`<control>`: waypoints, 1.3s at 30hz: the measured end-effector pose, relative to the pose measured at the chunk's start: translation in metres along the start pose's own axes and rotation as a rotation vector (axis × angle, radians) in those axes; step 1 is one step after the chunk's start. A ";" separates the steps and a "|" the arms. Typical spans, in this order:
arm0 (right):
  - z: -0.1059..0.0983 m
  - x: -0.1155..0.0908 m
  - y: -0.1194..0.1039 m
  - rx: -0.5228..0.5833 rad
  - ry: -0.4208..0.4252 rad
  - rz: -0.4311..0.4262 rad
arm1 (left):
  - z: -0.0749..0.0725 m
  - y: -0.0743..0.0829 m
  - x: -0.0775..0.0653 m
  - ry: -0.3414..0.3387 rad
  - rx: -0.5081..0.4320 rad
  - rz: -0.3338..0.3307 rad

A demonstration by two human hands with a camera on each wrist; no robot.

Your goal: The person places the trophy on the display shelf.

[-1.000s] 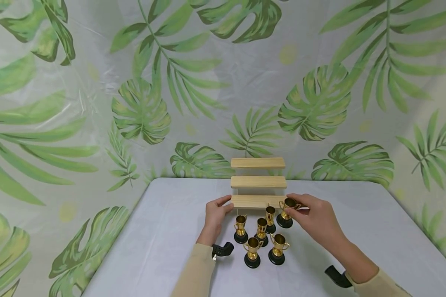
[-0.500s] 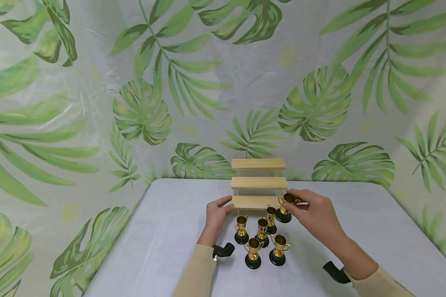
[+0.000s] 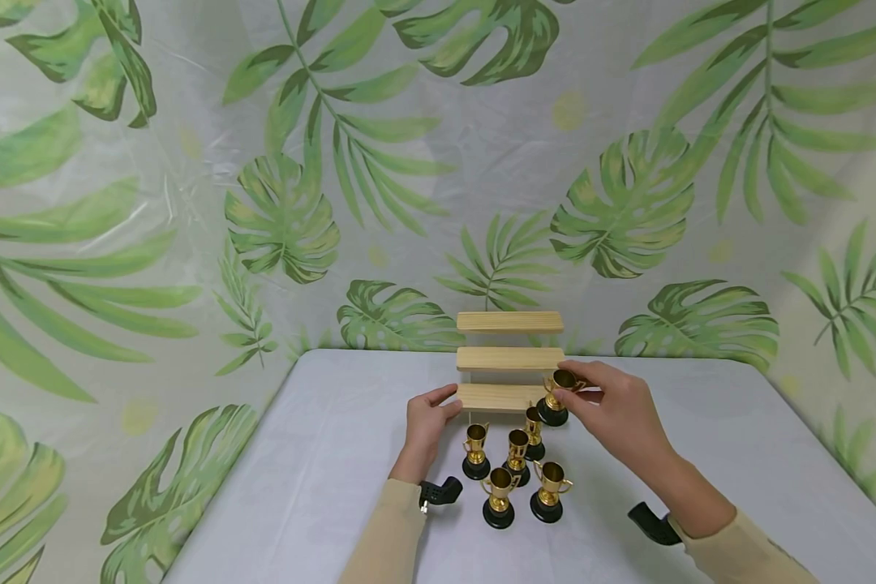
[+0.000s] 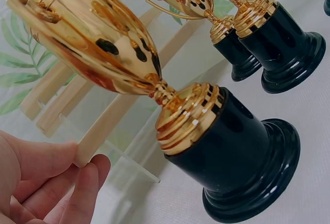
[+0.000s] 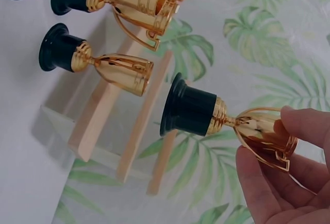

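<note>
A small gold trophy cup on a black base is pinched by its bowl between the thumb and fingers of my right hand. It hangs beside the right end of the lowest step, its base off the table in the right wrist view. My left hand pinches the left end of the lowest wooden board of a three-tier display stand. Several more trophies stand upright in front of the stand; the closest to my left hand is one trophy.
The boards rest on clear side panels. A white cloth covers the table, and a leaf-patterned sheet hangs behind it. The front trophies stand close together between my forearms.
My right hand has lifted the trophy and carried it slightly up and left, towards the lowest board. My left hand keeps its hold on the stand.
</note>
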State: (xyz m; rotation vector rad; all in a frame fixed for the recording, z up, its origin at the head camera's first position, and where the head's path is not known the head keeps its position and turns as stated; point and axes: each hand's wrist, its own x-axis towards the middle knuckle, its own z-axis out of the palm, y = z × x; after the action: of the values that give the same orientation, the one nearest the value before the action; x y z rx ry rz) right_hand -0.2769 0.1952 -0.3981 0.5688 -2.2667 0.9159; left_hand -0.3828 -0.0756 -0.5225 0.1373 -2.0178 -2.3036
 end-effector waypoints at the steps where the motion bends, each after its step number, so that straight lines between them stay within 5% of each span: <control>1: 0.000 0.001 0.000 0.000 0.000 0.000 | 0.000 0.000 0.000 -0.001 -0.001 0.001; 39: 0.012 0.041 -0.005 0.045 0.013 -0.003 | 0.000 0.001 -0.001 -0.003 -0.016 0.004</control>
State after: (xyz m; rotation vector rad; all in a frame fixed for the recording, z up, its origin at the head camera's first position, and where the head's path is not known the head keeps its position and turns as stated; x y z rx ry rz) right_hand -0.3076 0.1767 -0.3747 0.5842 -2.2383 0.9682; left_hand -0.3816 -0.0760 -0.5212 0.1286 -1.9984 -2.3189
